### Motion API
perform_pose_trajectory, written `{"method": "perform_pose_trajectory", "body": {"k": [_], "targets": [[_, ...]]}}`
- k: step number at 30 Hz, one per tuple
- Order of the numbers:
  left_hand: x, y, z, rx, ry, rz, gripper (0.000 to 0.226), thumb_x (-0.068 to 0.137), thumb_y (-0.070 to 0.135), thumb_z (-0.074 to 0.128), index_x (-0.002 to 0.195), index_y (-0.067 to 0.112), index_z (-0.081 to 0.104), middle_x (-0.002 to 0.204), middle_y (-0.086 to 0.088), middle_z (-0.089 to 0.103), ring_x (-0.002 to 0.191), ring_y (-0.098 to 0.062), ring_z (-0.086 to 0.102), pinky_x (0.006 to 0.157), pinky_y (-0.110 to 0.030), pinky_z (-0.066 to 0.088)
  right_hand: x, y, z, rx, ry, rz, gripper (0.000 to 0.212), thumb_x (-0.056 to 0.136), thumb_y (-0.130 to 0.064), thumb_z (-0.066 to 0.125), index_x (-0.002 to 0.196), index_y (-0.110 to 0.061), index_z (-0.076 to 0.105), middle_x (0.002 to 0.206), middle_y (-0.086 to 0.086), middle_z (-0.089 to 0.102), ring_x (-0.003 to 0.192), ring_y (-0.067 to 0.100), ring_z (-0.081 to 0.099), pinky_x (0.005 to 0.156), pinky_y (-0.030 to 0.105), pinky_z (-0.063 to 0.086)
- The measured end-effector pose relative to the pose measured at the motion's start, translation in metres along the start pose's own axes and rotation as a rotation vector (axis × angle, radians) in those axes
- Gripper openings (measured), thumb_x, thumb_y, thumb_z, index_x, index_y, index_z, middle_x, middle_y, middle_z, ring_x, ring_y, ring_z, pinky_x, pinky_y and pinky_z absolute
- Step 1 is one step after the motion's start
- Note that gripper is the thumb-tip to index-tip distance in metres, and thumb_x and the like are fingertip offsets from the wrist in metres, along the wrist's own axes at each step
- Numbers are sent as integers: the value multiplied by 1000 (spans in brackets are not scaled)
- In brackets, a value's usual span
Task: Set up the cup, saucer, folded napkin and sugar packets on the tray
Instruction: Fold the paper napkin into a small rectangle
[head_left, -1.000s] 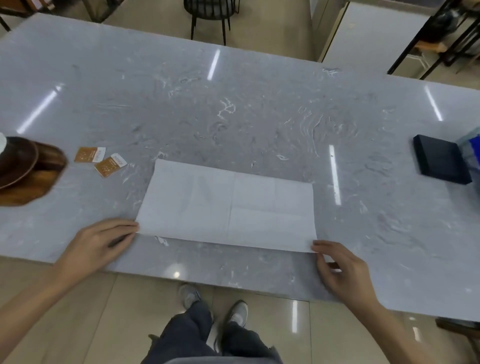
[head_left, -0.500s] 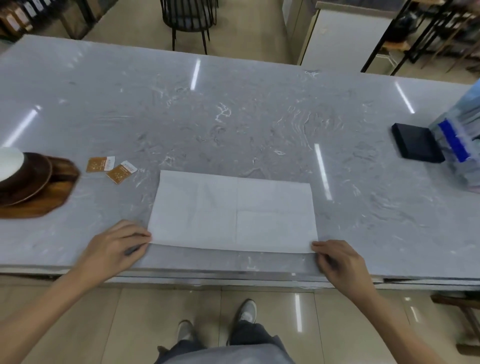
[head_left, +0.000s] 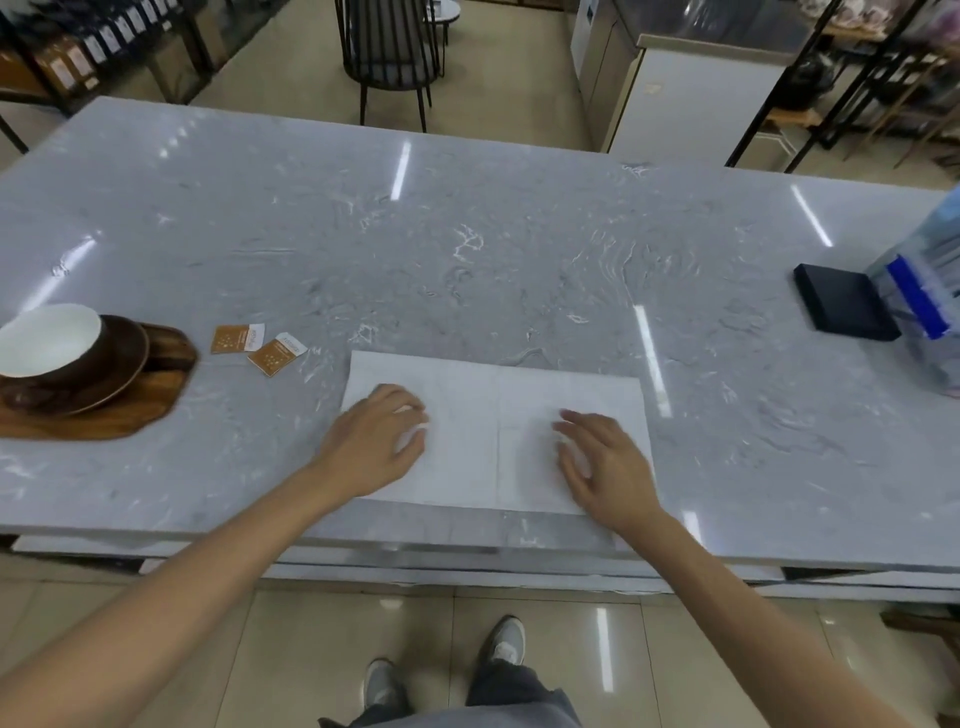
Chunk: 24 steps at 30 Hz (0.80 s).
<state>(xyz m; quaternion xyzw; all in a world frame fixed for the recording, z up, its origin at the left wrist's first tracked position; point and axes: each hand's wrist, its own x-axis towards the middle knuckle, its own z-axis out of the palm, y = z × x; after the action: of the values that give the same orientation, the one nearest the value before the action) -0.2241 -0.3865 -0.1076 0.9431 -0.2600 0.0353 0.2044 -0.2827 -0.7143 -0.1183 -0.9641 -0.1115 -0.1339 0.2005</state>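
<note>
A white paper napkin (head_left: 493, 415) lies flat near the table's front edge, folded into a wide rectangle. My left hand (head_left: 376, 441) rests palm down on its left part, fingers apart. My right hand (head_left: 602, 462) rests palm down on its right part, fingers spread. Two orange sugar packets (head_left: 258, 346) lie on the marble left of the napkin. At the far left a wooden tray (head_left: 140, 410) carries a dark brown saucer (head_left: 127, 364) with a brown cup (head_left: 49, 345), white inside, on it.
A black flat box (head_left: 844, 301) and a clear plastic pack with a blue band (head_left: 922, 306) sit at the right edge of the grey marble table (head_left: 493, 244). A black chair (head_left: 389, 57) stands beyond the far side.
Both hands left the napkin's near corners and moved forward onto its top surface, palms down. The view has tilted up and shows more of the room.
</note>
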Motion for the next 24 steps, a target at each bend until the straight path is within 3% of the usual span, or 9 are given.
{"method": "perform_pose_trajectory", "body": {"k": [3,7,10,13,19,24], "targets": [[33,20,31,51,-170,-59,51,102,37,44,147,14,50,158,-3,43,151,-22,28,121,-39,31,37,-28,36,5,-163,-107,44,101,-27,57,140,-7,60,151,14,54,138,34,52,112,45,45],[45,16,52,119,-229,-95,62,104,48,30,160,22,22,170,3,16,158,-18,5,128,-39,8,60,-34,64,-14,-324,-134,52,107,-35,42,155,-13,41,164,9,35,153,28,31,122,49,30],[41,3,54,159,-219,-151,70,98,67,19,160,38,12,170,11,6,158,-17,-1,128,-43,4,57,-20,70,-67,-364,-103,57,107,-51,26,161,-33,23,170,-7,17,158,17,13,128,42,11],[40,-22,44,180,-185,-292,85,87,82,16,160,39,7,170,12,-1,158,-18,-4,128,-45,3,57,2,63,-103,-372,-1,61,102,-63,17,160,-45,11,171,-13,7,158,13,2,128,41,3],[36,-49,33,222,-181,-404,85,91,79,12,161,32,1,171,7,-7,158,-17,-6,127,-43,2,56,82,29,-176,-318,273,64,100,-69,14,159,-47,3,171,-16,5,159,16,3,127,44,6],[38,-47,31,224,-201,-427,86,94,76,16,161,28,-6,170,6,-11,157,-16,-9,128,-43,2,51,100,22,-157,-302,316,66,100,-70,12,160,-44,0,171,-17,6,159,16,3,127,44,7]]}}
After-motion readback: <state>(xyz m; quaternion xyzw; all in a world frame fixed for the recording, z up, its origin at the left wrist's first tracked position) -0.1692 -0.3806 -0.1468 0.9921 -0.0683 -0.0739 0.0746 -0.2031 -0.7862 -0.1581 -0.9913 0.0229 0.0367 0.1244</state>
